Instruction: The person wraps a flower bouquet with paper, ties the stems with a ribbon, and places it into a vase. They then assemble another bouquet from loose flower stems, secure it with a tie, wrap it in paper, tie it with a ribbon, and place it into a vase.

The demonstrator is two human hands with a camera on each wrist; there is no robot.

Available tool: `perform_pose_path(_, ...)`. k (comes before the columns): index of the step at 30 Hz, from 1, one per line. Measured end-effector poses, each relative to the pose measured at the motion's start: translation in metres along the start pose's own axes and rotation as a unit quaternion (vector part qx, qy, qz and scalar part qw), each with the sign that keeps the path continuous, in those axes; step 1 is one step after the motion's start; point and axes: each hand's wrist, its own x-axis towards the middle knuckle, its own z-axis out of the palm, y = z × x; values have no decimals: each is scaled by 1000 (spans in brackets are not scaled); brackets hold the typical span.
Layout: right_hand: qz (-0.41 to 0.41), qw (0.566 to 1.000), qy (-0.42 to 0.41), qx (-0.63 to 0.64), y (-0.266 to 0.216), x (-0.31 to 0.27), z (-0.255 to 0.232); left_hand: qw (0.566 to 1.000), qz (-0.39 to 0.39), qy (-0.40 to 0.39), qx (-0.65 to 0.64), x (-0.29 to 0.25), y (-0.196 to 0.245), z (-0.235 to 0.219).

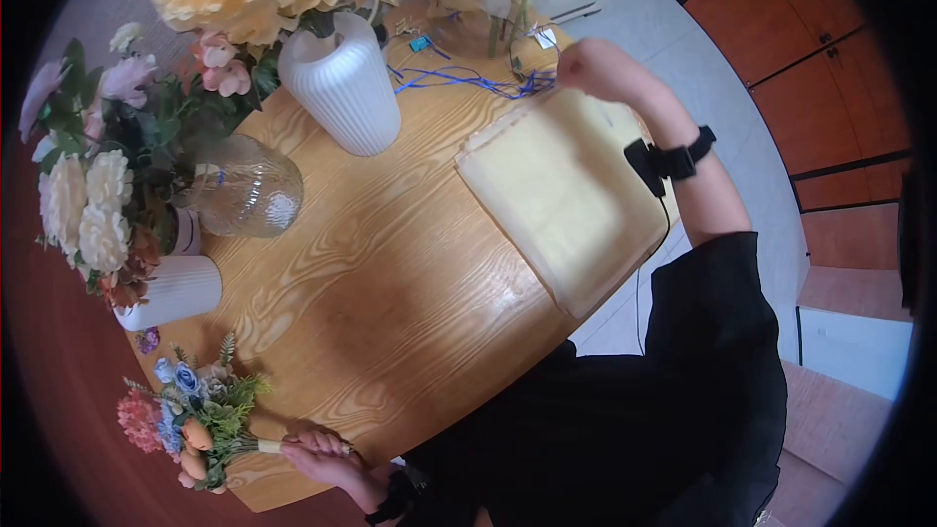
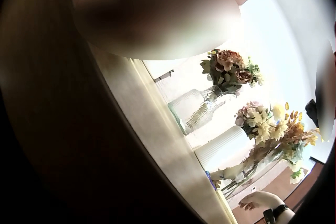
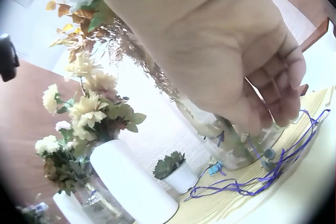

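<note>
Where vases crowd, round wooden table (image 1: 390, 283), pale floor tiles (image 1: 703, 68), wood cabinets (image 1: 820, 49)

- We see a small bouquet (image 1: 190, 420) lying on its side at the table's near left edge: pink, blue and orange blooms with green sprigs, its stems bound in pale wrap.
- We see blue ribbon (image 1: 459, 81) trailing in loose loops across the far side of the table, ending at a stack of pale yellow paper (image 1: 566, 195) that lies flat there.
</note>
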Motion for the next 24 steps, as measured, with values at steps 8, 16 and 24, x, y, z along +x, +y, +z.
perform_pose_path(8,-12,1000,13,-2,-10,-96,30,1000,-3,4,12,1,-2,3)
perform_pose_path(16,-27,993,117,14,-4,-34,8,999,20,30,9,1,-3,5)
perform_pose_path(24,75,984,156,40,52,75,25,998,30,56,10,0,-2,5)
